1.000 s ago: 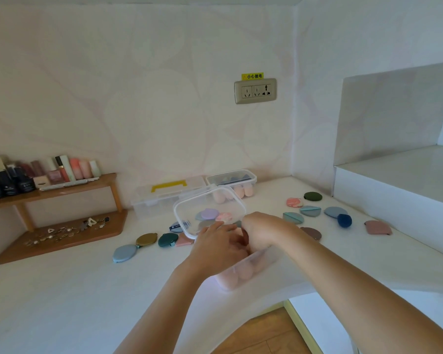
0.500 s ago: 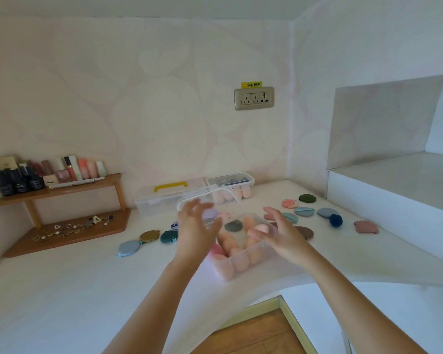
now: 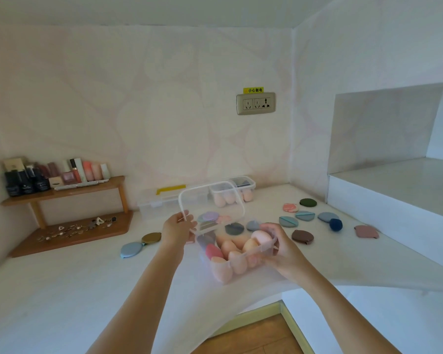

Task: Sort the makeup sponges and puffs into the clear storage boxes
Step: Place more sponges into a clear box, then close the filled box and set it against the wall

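**Desk:** What did the head view show?

**Photographer:** A person's left hand (image 3: 177, 229) pinched the near edge of a clear lid (image 3: 210, 200), which was raised and tilted above an open box (image 3: 256, 252). The box sat near the front edge of the table (image 3: 62, 290). The right hand (image 3: 284, 254) gripped the box's right end, with its fingers (image 3: 267, 229) curled over the rim.

**Desk:** Where were the task's things?

**Photographer:** Pink and peach sponges (image 3: 234, 256) stood packed close together in the box. Flat puffs (image 3: 302, 236) lay loose on the table: most to the right of the box, two to its left, and a few behind it, seen through the lid. A back box (image 3: 232, 192) by the wall held more sponges.

**Desk:** Which step was in hand?

**Photographer:** As I read it, this was the lid step on the sponge box. One frame could not show whether the lid was coming off or going on. The box looked full, though, so closing seemed the likelier.

**Desk:** And the next move?

**Photographer:** If it was closing, the lid's corners would need squaring over the rim. It would then be pressed down evenly while the right hand steadied the box, which sat close to the table's edge. The puffs were not yet boxed.
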A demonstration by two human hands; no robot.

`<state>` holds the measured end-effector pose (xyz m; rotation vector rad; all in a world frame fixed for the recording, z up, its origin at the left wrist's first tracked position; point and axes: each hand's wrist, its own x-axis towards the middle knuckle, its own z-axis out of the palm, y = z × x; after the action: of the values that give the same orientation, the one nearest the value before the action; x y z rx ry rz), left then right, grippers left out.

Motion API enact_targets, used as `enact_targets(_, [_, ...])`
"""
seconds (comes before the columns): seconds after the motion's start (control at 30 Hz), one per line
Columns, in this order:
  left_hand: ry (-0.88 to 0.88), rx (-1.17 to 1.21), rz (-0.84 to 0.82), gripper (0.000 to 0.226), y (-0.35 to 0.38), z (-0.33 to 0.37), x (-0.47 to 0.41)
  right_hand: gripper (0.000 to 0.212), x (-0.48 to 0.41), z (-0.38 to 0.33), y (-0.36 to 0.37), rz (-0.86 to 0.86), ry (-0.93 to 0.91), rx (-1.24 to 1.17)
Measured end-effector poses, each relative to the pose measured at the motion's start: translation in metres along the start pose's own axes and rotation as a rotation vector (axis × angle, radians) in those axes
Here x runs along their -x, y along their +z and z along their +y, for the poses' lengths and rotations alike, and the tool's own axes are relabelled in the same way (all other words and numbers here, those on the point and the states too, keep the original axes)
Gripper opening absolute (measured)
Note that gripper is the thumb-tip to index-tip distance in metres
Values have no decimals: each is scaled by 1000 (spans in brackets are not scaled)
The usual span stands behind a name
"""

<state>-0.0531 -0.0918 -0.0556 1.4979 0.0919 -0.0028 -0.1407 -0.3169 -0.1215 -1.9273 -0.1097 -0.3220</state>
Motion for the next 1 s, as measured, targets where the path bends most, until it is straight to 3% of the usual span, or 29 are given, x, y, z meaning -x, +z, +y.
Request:
enact_targets(0.1, [125,-81,-35,21,0,6,10,86,1,-1,1,22,-9,47])
enact_targets(0.17, [250,-189,-102,23,2,12,22,95,2,-3,3,40,-27,20])
enact_targets(0.27, [439,-413,-290,44,3,19,40,107,4,-3,4,76,-13,-31])
enact_targets(0.43, [384,-960,-651,79,-2,18,60,111,4,0,3,91,-17,-45])
enact_targets(0.53, [496,-1231,-644,82,5,8,69,102,6,0,5,96,-100,-24])
enact_targets(0.63, [606,-1455,-570,90,12,-13,71,78,6,6,4,116,-206,99])
enact_targets(0.8, [610,-1505,-544,89,13,-21,65,64,3,9,4,122,-245,95])
enact_targets(1.0, [532,-1403,-571,71,15,-16,66,64,5,8,-2,-23,-199,-7])
